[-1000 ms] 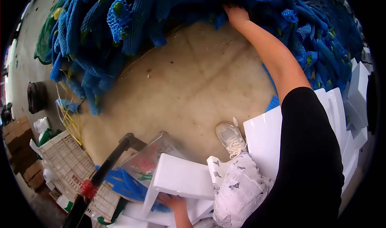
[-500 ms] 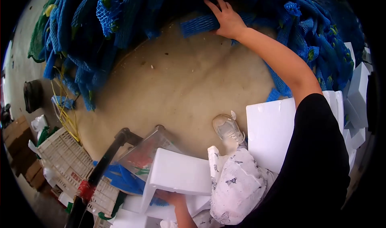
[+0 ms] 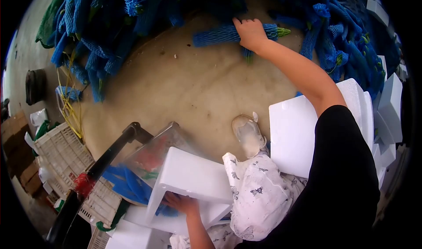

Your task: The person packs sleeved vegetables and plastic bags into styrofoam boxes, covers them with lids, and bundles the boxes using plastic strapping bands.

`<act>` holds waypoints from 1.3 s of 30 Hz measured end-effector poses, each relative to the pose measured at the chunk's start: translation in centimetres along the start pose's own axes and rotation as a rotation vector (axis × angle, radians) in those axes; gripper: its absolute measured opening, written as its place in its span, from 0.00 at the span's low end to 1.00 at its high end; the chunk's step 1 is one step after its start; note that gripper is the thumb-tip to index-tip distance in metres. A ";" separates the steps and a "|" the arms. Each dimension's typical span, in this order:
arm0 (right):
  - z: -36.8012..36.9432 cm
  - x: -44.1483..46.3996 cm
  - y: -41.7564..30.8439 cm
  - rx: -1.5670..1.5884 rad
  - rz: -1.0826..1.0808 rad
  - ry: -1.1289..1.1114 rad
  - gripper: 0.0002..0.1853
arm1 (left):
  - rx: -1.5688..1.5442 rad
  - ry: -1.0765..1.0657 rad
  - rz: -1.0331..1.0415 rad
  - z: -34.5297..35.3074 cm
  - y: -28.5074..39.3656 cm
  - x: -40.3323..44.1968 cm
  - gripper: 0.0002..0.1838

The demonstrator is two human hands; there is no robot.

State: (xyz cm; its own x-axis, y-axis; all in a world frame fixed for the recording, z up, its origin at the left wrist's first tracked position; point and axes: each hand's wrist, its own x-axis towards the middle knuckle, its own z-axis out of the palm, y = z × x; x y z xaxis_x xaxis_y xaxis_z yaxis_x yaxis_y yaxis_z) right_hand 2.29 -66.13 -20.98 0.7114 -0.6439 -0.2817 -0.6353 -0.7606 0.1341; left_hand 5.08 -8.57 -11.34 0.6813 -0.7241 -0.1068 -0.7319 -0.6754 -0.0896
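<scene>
My right hand (image 3: 252, 34) is closed round the middle of a blue net-wrapped bundle (image 3: 215, 35), which lies sideways above the floor with a green tip showing at its right end. Another short net piece with a green tip hangs or lies just below it. At the bottom, my left hand (image 3: 181, 202) reaches into a white foam box (image 3: 193, 172) tipped on its side. Blue netting (image 3: 167, 211) shows beside its fingers, which look spread; the fingertips are partly in shadow.
Piles of blue net-wrapped bundles (image 3: 101, 51) curve round the top and right. White foam boxes (image 3: 292, 132) stand at the right. A black bar (image 3: 110, 154), a cream crate (image 3: 66, 154) and blue strips (image 3: 127, 183) are at lower left. My shoe (image 3: 249, 135) rests on the floor.
My right hand has come out of the pile at the top, took hold of a net-wrapped bundle and brought it over the floor. My left hand stays in the foam box.
</scene>
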 end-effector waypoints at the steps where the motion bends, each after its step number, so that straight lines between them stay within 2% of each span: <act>1: -1.6 -2.4 -1.1 0.054 -0.031 -0.124 0.43 | -0.003 -0.006 -0.009 0.0 0.1 -0.2 0.34; 2: -2.7 -4.0 -1.9 0.103 -0.061 -0.243 0.52 | -0.008 0.008 -0.002 0.1 0.0 -0.3 0.34; 3: -2.2 -4.9 -2.2 0.096 -0.064 -0.239 0.52 | -0.011 0.029 0.010 0.4 -0.2 -0.3 0.34; 5: -0.5 -6.1 -2.4 0.255 0.053 -0.117 0.69 | 0.008 0.032 -0.011 0.5 -0.1 -0.4 0.33; 6: -1.1 -5.6 -2.5 0.124 0.135 -0.077 0.71 | 0.007 0.015 0.000 0.3 -0.2 -0.4 0.33; 7: 0.2 -3.9 -2.0 0.128 0.128 -0.076 0.71 | 0.007 0.000 0.014 0.2 -0.2 -0.1 0.33; 9: 4.1 -0.3 -0.6 0.667 0.383 -0.018 0.62 | 0.025 -0.008 0.013 0.5 -0.3 -0.2 0.32; 10: 4.1 0.8 -0.3 0.671 0.385 -0.027 0.62 | -0.001 0.022 0.019 0.7 -0.4 -0.2 0.32; 12: 2.8 2.3 -0.1 0.677 0.394 -0.227 0.49 | -0.045 0.052 0.022 1.2 -0.5 -0.5 0.29; 13: 3.2 2.0 -1.1 0.679 0.379 -0.231 0.49 | -0.039 0.050 0.008 1.5 -0.6 -0.2 0.29; 15: 4.3 -0.9 -4.8 0.515 0.413 0.145 0.35 | -0.054 -0.009 -0.002 1.1 -0.6 -0.6 0.26; 17: 4.0 -5.4 -7.3 0.680 0.245 0.307 0.33 | -0.083 -0.030 0.014 1.1 -1.0 -0.7 0.25; 18: 1.5 -7.8 -8.4 0.756 0.086 0.266 0.30 | -0.096 -0.049 0.008 0.8 -1.2 -0.8 0.27; 20: -3.1 -11.7 -11.4 0.874 -0.052 0.317 0.27 | -0.110 -0.032 -0.003 1.2 -1.0 -0.5 0.32; 22: -8.5 -15.2 -15.8 1.139 -0.307 0.557 0.28 | -0.183 -0.058 -0.013 -0.1 -1.1 -0.1 0.35; 24: -14.2 -19.9 -20.3 1.390 -0.512 0.343 0.30 | -0.446 -0.070 -0.041 -4.7 -1.2 0.2 0.34; 25: -16.7 -21.6 -22.3 1.481 -0.848 0.410 0.33 | -0.632 0.033 -0.120 -6.4 -1.7 -1.4 0.29; 26: -19.1 -24.4 -23.7 1.524 -1.053 0.256 0.33 | -0.740 0.185 -0.224 -8.3 -2.1 -3.9 0.25; 27: -20.1 -26.3 -25.6 1.415 -1.232 0.305 0.34 | -0.532 0.327 -0.308 -10.7 -3.0 -7.0 0.19; 28: -20.9 -27.9 -26.8 1.289 -1.406 0.109 0.34 | -0.427 0.560 -0.549 -12.7 -2.5 -9.9 0.13; 29: -20.6 -29.6 -28.3 1.153 -1.498 -0.086 0.32 | -0.204 0.681 -0.653 -14.7 -2.7 -12.4 0.14; 30: -18.9 -31.3 -29.7 1.102 -1.557 -0.117 0.28 | -0.149 0.764 -0.711 -16.6 -2.4 -13.4 0.16; 31: -16.6 -32.9 -30.9 0.954 -1.576 -0.179 0.27 | -0.032 0.809 -0.609 -17.2 -3.2 -15.0 0.22; 32: -14.9 -33.5 -31.8 0.821 -1.613 -0.318 0.26 | -0.026 0.623 -0.516 -17.7 -3.2 -14.8 0.25; 33: -12.2 -33.8 -32.6 0.688 -1.566 -0.252 0.26 | -0.027 0.436 -0.423 -17.8 -3.1 -13.9 0.29; 35: -8.6 -33.5 -33.6 0.563 -1.527 -0.192 0.26 | -0.298 -0.108 -0.258 -14.8 -4.2 -11.9 0.33; 37: -6.5 -32.6 -33.6 0.300 -1.378 -0.198 0.27 | -0.587 -0.130 -0.303 -7.8 -4.8 -11.9 0.31; 39: -5.8 -32.5 -31.1 0.345 -1.374 -0.130 0.26 | -0.362 -0.150 -0.263 -5.0 -3.8 -9.6 0.27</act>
State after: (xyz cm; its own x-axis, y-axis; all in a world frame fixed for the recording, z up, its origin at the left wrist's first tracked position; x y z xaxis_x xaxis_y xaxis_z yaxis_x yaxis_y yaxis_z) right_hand 0.62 -22.06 -10.50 0.7924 0.6045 -0.0819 0.4734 -0.6940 -0.5424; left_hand 1.38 0.23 -5.01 0.8153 -0.5117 -0.2710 -0.4666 -0.8578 0.2158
